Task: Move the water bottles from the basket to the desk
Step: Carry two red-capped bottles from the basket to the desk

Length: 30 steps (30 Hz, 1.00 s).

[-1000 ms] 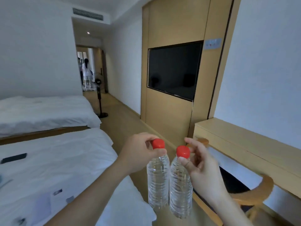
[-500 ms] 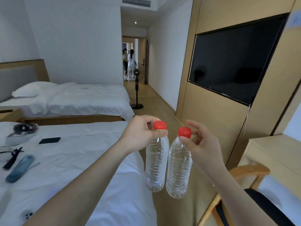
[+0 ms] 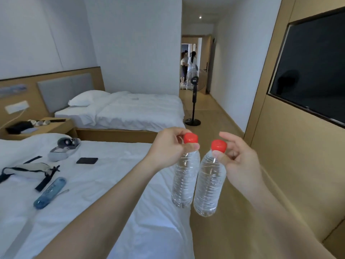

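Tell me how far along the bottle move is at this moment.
Done: two bottles look picked up; no basket is in view. In hand: the left hand pinches the left water bottle at its neck, and the right hand holds the right water bottle likewise. Left: setting both on the desk, which is out of frame.

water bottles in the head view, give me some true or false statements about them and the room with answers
1. Each hand holds one water bottle near its cap: left hand the left bottle, right hand the right bottle. True.
2. Both caps are blue. False: the caps are red.
3. A black phone lies on the near bed. True.
4. The bottles stand on a desk. False: they hang in the air; no desk is in view.
5. The pedestal fan stands on the bed. False: it stands on the floor.
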### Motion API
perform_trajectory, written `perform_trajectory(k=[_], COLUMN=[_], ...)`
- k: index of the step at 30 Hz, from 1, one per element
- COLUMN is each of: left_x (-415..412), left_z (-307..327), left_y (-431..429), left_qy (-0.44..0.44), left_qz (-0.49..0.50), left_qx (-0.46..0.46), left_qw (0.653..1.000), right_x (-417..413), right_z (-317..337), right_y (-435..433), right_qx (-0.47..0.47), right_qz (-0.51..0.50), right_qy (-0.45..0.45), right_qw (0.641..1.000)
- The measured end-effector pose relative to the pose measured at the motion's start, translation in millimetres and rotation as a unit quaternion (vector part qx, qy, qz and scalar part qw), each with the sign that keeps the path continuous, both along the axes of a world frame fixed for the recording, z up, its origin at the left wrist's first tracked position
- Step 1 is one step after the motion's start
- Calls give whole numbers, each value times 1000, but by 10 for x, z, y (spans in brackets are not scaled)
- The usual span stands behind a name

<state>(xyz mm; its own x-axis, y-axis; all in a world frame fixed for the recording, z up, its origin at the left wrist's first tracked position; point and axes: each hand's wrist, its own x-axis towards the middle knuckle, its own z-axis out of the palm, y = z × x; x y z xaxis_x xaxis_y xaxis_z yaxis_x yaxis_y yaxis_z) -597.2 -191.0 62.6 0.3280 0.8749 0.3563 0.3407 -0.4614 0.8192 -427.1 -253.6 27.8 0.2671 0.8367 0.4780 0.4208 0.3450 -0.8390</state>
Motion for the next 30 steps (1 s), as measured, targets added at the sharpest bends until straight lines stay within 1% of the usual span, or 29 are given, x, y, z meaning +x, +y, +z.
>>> perform_trajectory(k=[5,9,13,15,18,20,21,23,25,28,30], left_x=[398,855,1376,1667,2195,2598,2811,3275,3773,4603,5156], left_z=[-98,-53,-52,-75,-108,-193,-265,-442,-655,-971,-1091], left_y=[520,908,1283,1462,1728,1905,1990,2128,2274,2475,2569], left_qy=[14,37,50,61,78,76,63,-5,-51,-29,-36], left_qz=[43,87,103,96,57,20,-4,-70,-128,-214,-281], left_qx=[6,7,12,11,29,40,37,-10,-60,-73,-104], left_qw=[999,995,993,993,995,996,997,998,989,974,953], right_x=[472,956,1487,1775,2260,2622,2807,3200,3590,4103,4434], right_z=[-162,-159,-195,-252,-345,-438,-493,-622,-777,-980,-1074], right_y=[751,1318,1769,1922,2044,2075,2067,2026,1980,1918,1891], right_qx=[8,3,8,11,12,10,9,12,13,-11,-19], right_qz=[73,131,155,144,99,65,42,-20,-88,-189,-274], right_qy=[38,45,41,39,54,88,112,145,146,123,90], right_qw=[997,990,987,989,994,994,993,989,985,974,957])
